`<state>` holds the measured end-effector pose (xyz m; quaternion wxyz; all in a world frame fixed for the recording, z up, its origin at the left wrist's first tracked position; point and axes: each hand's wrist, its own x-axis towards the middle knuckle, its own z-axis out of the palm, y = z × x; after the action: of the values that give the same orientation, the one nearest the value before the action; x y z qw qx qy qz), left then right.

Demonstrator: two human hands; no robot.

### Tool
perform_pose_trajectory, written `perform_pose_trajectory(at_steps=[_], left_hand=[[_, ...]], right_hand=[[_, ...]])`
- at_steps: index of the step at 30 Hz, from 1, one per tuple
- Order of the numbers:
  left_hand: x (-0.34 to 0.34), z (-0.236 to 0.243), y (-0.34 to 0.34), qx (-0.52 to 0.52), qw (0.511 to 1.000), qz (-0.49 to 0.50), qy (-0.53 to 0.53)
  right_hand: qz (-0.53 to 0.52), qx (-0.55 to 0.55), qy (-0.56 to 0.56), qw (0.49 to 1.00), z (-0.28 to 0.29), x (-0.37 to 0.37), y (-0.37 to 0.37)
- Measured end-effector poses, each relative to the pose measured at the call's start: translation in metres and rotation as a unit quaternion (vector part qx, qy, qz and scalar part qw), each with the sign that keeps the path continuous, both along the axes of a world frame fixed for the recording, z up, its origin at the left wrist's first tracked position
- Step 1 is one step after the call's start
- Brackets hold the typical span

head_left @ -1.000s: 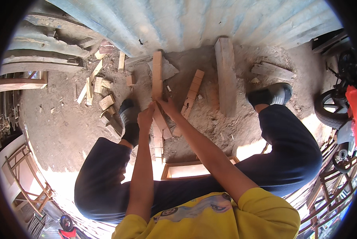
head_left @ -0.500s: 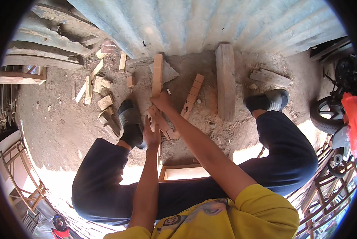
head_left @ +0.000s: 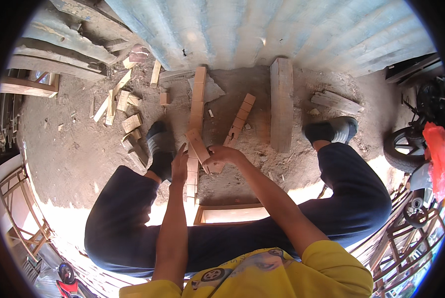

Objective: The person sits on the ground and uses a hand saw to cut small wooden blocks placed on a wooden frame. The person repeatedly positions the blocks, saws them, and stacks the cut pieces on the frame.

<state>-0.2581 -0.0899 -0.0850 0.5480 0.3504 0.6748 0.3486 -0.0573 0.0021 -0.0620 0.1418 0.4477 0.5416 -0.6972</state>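
Observation:
A long wooden strip marked across with lines (head_left: 197,102) lies on the dirt between my feet, running toward me. Across it, at a slant, rests a short wooden block (head_left: 198,145). My right hand (head_left: 224,155) has its fingers and thumb closed at the block's lower right end; the fingertips are partly hidden. Just left of the block is my left hand (head_left: 180,166), fingers stretched upward, holding nothing that I can see. A second marked strip (head_left: 240,118) with small dark notches lies slanted to the right, its near end behind my right hand.
A thick timber beam (head_left: 281,107) lies right of the strips. Wood offcuts (head_left: 115,102) are scattered at the left, with a small block (head_left: 165,99) nearer. Corrugated metal sheeting (head_left: 262,35) closes the far side. A wooden frame (head_left: 198,217) lies near my legs; a motorbike wheel (head_left: 403,149) stands right.
My right hand has come off the upper strip and moved nearer me, to the slanted block's lower end. My left hand has drawn slightly left, away from the block.

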Motion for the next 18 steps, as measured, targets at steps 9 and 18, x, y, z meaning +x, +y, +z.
perform_pose_trajectory(at_steps=[9, 18], left_hand=[[0.002, -0.001, 0.038, -0.117, 0.989, -0.077, 0.049], [0.005, -0.027, 0.022, -0.052, 0.985, -0.091, 0.134]], right_hand=[[-0.203, -0.042, 0.102, 0.973, -0.008, 0.017, 0.003], [-0.336, -0.020, 0.148, 0.930, 0.014, 0.000, 0.065]])
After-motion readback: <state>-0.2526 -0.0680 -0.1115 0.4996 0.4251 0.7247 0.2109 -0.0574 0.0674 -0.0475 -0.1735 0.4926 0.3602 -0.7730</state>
